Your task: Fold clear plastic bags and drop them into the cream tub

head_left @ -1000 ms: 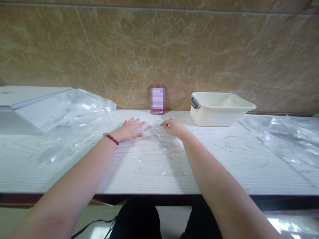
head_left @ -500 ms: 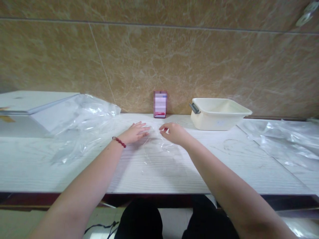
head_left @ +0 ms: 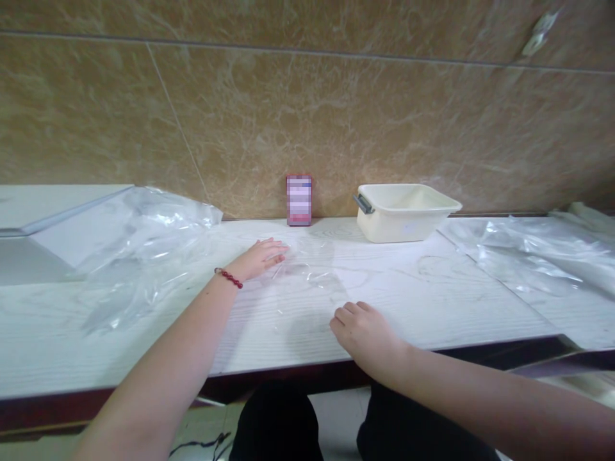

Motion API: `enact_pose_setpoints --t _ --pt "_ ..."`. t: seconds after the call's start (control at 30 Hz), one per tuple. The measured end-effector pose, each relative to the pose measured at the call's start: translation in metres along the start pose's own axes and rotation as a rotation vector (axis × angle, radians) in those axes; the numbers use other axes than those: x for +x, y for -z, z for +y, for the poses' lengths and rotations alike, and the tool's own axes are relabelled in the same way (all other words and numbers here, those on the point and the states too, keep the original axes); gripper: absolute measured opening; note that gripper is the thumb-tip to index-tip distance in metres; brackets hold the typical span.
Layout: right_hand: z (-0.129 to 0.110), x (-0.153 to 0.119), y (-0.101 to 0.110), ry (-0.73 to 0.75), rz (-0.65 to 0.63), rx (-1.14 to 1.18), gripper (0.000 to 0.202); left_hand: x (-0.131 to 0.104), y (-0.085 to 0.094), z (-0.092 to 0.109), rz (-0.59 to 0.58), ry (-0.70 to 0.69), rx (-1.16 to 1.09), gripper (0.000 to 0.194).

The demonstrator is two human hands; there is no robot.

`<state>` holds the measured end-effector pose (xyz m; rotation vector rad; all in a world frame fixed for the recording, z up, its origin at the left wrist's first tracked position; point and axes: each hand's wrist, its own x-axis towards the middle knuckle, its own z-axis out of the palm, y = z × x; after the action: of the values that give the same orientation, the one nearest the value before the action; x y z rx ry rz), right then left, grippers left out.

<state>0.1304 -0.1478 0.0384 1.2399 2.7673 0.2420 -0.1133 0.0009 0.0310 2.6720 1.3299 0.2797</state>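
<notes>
Left hand [head_left: 262, 258]: open and palm down, fingers stretched out, thumb a little apart; at the upper left edge of the film, with nothing gripped.
Bracelet [head_left: 229, 277]: red beads, on the left wrist.
Right hand [head_left: 362, 330]: fingers curled in, knuckles up, near the table's front edge; whether anything is inside cannot be told.
Film [head_left: 319, 278]: clear plastic, thin, lying on the table between the hands; its outline is faint.
Phone [head_left: 299, 202]: upright against the wall, beyond the film; screen blurred.
Tub [head_left: 398, 228]: cream, grey handle at its left end, near the wall, right of the phone.
Box [head_left: 43, 259]: white, at far left.
Left plastic [head_left: 137, 269]: clear, crumpled, beside the box.
Right plastic [head_left: 523, 253]: clear, crumpled, right of the tub.
Table [head_left: 461, 307]: white, wood-grained.
Wall [head_left: 336, 115]: brown, marbled.
Cable [head_left: 196, 443]: black, on the floor.
</notes>
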Motion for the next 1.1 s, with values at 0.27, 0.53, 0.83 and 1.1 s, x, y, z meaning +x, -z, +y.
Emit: enact_pose_setpoints --t 0.27,0.53,0.83,1.1 --pt "0.011 0.003 0.022 -0.030 0.195 0.305 0.013 -0.005 0.006 0.016 0.044 -0.082 -0.265 0.058" --pt "0.051 0.041 0.056 -0.165 0.297 0.626 0.008 -0.001 -0.006 0.020 -0.078 -0.123 -0.970 0.086" --pt "0.106 0.115 0.039 -0.333 0.214 0.973 0.011 0.004 -0.007 0.023 0.045 0.065 -1.187 0.066" --pt "0.124 0.119 -0.001 -0.560 0.069 1.284 0.039 0.014 -0.027 0.030 0.101 0.390 -1.236 0.039"
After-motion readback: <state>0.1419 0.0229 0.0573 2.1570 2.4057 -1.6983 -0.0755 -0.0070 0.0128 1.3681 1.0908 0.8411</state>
